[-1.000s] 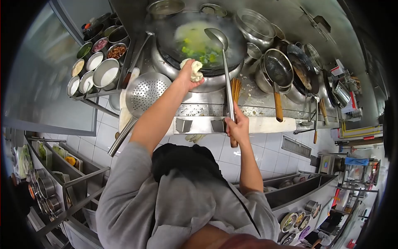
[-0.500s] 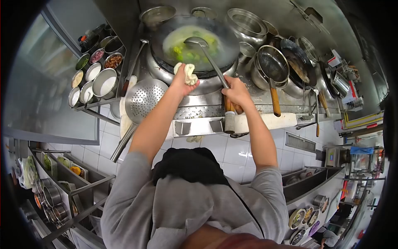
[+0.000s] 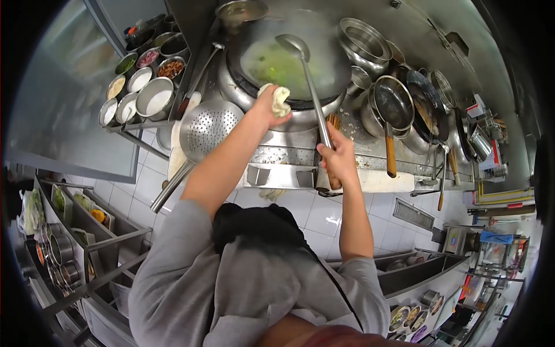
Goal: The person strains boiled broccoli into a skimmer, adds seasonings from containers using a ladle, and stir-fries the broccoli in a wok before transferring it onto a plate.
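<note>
A white folded cloth [image 3: 281, 102] is gripped in my left hand [image 3: 269, 111], pressed at the near rim of a large wok [image 3: 236, 58]. My right hand [image 3: 340, 155] is wrapped round the handle end of a long metal ladle [image 3: 313, 88]. The ladle's bowl hangs over the far part of the wok. Steaming pale liquid with green and yellow pieces [image 3: 272, 74] fills the wok, and steam blurs them. Left of my left forearm lies a large perforated strainer [image 3: 202, 134], its handle pointing toward me.
Bowls of seasonings and chopped ingredients [image 3: 156, 97] stand on a rack at the left. To the right, a wooden-handled pan [image 3: 394, 99] rests on a metal pot, near stacked bowls [image 3: 365, 41] and another wok [image 3: 425, 95]. Counters flank me behind.
The ladle's bowl has moved farther back over the wok, away from the green pieces. My right hand has drawn nearer to me. The whole view has shifted slightly; my left hand still holds the cloth.
</note>
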Demonstrator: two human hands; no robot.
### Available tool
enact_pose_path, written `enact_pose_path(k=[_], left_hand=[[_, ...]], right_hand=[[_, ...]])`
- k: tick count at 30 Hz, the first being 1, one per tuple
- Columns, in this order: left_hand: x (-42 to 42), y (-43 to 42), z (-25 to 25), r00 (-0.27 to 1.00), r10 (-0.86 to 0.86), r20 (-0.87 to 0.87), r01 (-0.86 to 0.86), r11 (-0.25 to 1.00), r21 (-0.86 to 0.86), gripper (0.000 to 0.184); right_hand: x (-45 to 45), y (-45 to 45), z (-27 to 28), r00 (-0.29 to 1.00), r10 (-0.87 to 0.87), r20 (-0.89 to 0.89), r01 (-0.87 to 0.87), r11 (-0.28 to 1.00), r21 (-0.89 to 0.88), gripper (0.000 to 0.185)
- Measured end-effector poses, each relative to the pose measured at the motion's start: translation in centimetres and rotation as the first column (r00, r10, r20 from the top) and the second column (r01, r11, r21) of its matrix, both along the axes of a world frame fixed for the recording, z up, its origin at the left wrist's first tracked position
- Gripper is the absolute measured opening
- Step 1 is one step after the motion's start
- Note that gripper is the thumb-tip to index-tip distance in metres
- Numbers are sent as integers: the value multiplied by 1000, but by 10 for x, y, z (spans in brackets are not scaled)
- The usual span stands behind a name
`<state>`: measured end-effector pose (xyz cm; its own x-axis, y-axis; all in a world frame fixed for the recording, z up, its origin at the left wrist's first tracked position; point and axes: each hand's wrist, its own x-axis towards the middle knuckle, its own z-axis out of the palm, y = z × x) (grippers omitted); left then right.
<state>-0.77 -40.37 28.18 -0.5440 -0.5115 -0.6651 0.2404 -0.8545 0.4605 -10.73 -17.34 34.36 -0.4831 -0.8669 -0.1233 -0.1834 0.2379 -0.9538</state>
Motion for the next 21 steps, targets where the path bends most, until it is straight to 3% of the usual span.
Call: enact_pose_path(k=[3,8,9,11,16,21], left_hand=[[-26,-16,5,991,124,-42,-122,991,53,28],[-29,-14,-20,971,201,129,-203,979,2,21],[-27,-8,-14,966,213,144,-213,977,-15,18],[-22,2,0,955,252,154,-248,968,-45,15],[-19,-1,-9,974,224,38,-223,974,-41,11],[-10,6,-10,981,192,-34,-193,981,-6,11]], right_hand=[[14,31,-14,996,-72,60,75,996,-47,65],[28,61,-30,982,-159,107,168,982,-87,65],[29,64,-34,984,-131,119,148,978,-144,65],[32,76,-35,978,-181,99,190,977,-95,66],[38,101,-32,956,-270,111,282,954,-106,64],[35,103,-18,966,-248,68,254,961,-112,64]])
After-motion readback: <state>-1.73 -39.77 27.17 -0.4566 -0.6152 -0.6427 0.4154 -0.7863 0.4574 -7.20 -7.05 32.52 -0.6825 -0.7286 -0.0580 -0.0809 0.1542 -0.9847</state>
